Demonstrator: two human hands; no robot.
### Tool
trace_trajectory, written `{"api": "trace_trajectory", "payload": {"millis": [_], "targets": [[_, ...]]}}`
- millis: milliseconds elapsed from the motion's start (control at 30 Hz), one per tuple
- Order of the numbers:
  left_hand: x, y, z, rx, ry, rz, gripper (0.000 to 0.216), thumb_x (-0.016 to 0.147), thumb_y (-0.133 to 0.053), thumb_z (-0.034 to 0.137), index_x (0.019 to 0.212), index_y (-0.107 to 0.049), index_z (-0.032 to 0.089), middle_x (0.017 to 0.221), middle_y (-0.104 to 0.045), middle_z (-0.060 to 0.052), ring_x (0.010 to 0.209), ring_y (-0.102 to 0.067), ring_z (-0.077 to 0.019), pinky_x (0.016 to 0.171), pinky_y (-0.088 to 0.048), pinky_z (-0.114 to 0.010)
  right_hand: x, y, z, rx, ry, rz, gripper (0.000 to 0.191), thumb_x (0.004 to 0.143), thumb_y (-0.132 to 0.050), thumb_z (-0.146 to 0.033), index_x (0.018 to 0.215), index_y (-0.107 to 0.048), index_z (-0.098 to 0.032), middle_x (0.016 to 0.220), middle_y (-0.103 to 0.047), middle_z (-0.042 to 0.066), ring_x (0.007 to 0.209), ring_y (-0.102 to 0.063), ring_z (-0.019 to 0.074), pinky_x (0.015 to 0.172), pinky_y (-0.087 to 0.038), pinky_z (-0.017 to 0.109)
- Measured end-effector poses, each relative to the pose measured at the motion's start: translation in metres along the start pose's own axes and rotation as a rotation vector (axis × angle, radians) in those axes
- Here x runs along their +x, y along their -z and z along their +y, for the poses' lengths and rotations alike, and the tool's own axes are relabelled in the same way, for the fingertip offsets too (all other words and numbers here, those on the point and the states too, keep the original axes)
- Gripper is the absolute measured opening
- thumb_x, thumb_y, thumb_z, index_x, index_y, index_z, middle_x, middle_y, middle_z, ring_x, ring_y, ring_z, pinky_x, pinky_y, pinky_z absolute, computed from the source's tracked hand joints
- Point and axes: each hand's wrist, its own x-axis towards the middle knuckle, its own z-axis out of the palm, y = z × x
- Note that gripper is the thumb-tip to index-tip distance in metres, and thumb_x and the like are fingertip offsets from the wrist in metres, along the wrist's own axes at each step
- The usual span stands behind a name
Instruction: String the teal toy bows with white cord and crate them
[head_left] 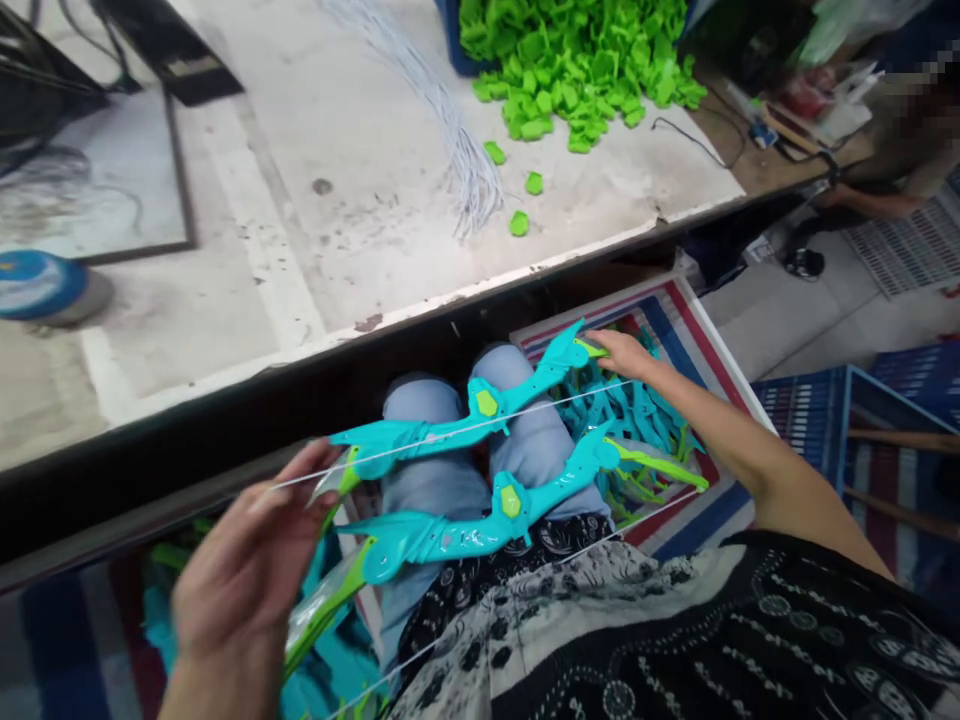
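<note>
A turquoise toy bow (450,438) with light-green limbs is stretched between my two hands above my knees. My left hand (244,555) pinches its near-left end, where the white string (551,404) meets the fingers. At the other end, my right hand (624,354) is closed around the green limb tip. The string runs along the side of the bow facing me. A second toy bow (469,536), alike and also strung, lies across my lap just below the first. Its left limb passes close by my left wrist.
On the worktable (360,250) are a bundle of white strings (442,130), a heap of green plastic pieces (570,70) and a blue-topped roll (41,285). A striped box (720,350) of turquoise parts stands at my right, more parts at my left. Blue crates (810,400) and another person's arm (877,203) are farther right.
</note>
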Motion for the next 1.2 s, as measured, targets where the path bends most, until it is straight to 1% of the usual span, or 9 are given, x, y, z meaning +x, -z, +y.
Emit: {"api": "trace_trajectory", "payload": {"millis": [167,267,367,500,633,767,900,1100,1200], "targets": [[-0.02,-0.006,0.013,-0.148,0.066,-0.026,0.024,0.059,-0.08,0.037,0.047,-0.062,0.026,0.053,-0.06,0.008,0.071,-0.059,-0.0162,0.084,-0.049,-0.044,-0.043,-0.023,0.01,0.051,-0.075,0.008,0.06,0.076,-0.058,-0.019,0.135,-0.051,-0.013,0.13,-0.06,0.012,0.117,-0.057,0.0252,0.1,-0.047,0.037],[-0.031,-0.03,-0.005,-0.116,0.19,-0.204,0.033,0.046,-0.089,0.047,0.05,-0.067,0.023,0.057,-0.063,0.002,0.067,-0.064,-0.0192,0.078,-0.053,-0.043,-0.045,-0.017,0.003,0.0,-0.036,-0.014,0.059,0.08,-0.059,-0.024,0.137,-0.049,-0.013,0.126,-0.061,0.014,0.115,-0.057,0.0269,0.097,-0.047,0.04],[-0.037,-0.053,-0.021,-0.158,0.233,-0.194,0.036,0.043,-0.093,0.045,0.061,-0.073,0.021,0.067,-0.071,-0.002,0.075,-0.07,-0.0214,0.079,-0.055,-0.037,-0.033,0.001,-0.021,-0.108,0.017,0.077,0.064,0.084,-0.061,-0.044,0.137,-0.049,-0.012,0.126,-0.058,0.018,0.117,-0.052,0.0326,0.097,-0.044,0.046],[-0.043,-0.068,-0.027,-0.264,0.229,-0.199,0.043,0.046,-0.094,0.037,0.08,-0.075,0.02,0.064,-0.072,-0.002,0.071,-0.071,-0.0192,0.079,-0.055,-0.032,0.001,0.013,-0.112,-0.091,0.235,0.335,0.051,0.094,-0.049,-0.05,0.125,-0.059,-0.011,0.118,-0.06,0.017,0.115,-0.048,0.0299,0.102,-0.037,0.046],[-0.053,-0.073,-0.029,-0.285,0.249,-0.379,0.035,0.056,-0.091,0.036,0.074,-0.069,0.015,0.067,-0.073,-0.004,0.069,-0.071,-0.0187,0.077,-0.055,-0.033,0.027,-0.009,-0.234,-0.083,0.541,0.064,0.048,0.096,-0.045,-0.044,0.133,-0.054,-0.014,0.114,-0.06,0.016,0.104,-0.051,0.0277,0.091,-0.041,0.043],[-0.06,-0.07,-0.029,-0.323,0.229,-0.466,0.035,0.068,-0.083,0.041,0.068,-0.059,0.015,0.054,-0.061,0.001,0.053,-0.06,-0.0122,0.063,-0.051,-0.028,0.035,-0.027,-0.282,-0.108,0.427,-0.181,0.052,0.098,-0.037,-0.025,0.149,-0.035,-0.015,0.108,-0.06,0.015,0.096,-0.056,0.0235,0.085,-0.045,0.037],[-0.053,-0.049,-0.019,-0.34,0.031,-0.218,0.035,0.067,-0.082,0.042,0.069,-0.059,0.016,0.049,-0.047,0.005,0.046,-0.042,-0.0066,0.049,-0.036,-0.021,0.045,-0.012,-0.257,0.072,0.435,-0.225,0.06,0.096,-0.047,-0.031,0.153,-0.03,-0.024,0.107,-0.062,0.009,0.094,-0.058,0.0195,0.084,-0.046,0.031],[-0.029,0.004,-0.001,-0.085,-0.368,0.49,0.027,0.065,-0.079,0.038,0.076,-0.07,0.015,0.056,-0.055,0.004,0.048,-0.041,-0.0062,0.046,-0.032,-0.021,0.072,0.014,-0.227,0.498,0.45,-0.459,0.058,0.089,-0.057,-0.043,0.144,-0.047,-0.027,0.081,-0.065,-0.004,0.062,-0.048,0.0088,0.066,-0.041,0.021],[-0.023,0.02,0.003,0.053,-0.449,0.602,0.026,0.069,-0.076,0.038,0.079,-0.072,0.015,0.06,-0.061,0.002,0.053,-0.049,-0.0088,0.051,-0.04,-0.022,0.079,0.014,-0.228,0.562,0.401,-0.502,0.059,0.085,-0.06,-0.043,0.14,-0.054,-0.022,0.087,-0.068,-0.002,0.064,-0.049,0.0093,0.065,-0.041,0.021]]}}
